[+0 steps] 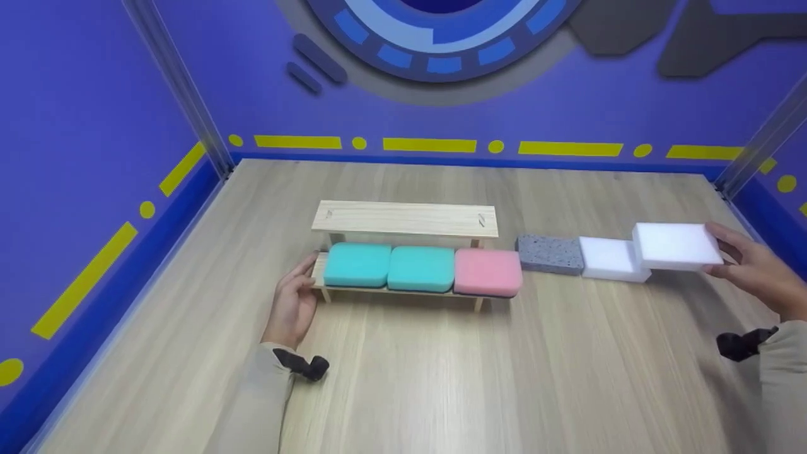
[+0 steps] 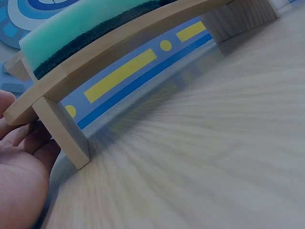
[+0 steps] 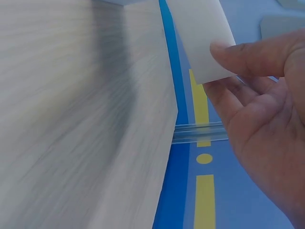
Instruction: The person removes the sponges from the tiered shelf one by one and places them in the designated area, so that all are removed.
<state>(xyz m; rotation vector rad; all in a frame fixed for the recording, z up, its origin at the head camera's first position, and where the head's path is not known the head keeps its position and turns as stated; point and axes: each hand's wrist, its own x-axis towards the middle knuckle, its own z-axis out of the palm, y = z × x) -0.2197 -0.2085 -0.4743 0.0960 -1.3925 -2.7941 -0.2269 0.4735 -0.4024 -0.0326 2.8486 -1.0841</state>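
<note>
A low wooden stand point(image 1: 318, 277) bears two teal sponges point(image 1: 358, 265) point(image 1: 421, 268) and a pink sponge point(image 1: 487, 272) side by side; the pink one's right end juts past the board. My left hand point(image 1: 293, 309) holds the stand's left end, the fingers passing under the board in the left wrist view. At the right, my right hand point(image 1: 756, 271) pinches a white sponge block point(image 1: 678, 246) by its right end, thumb on one face. This block is raised off the table, partly overlapping another white block point(image 1: 610, 258) in the head view. A grey speckled block point(image 1: 550, 255) lies left of that one.
Behind the sponges stands another wooden board on legs point(image 1: 403, 219), seemingly higher; whether the two are joined I cannot tell. Blue panels point(image 1: 82, 157) border the wood-grain table point(image 1: 410, 378) at the left, back and right.
</note>
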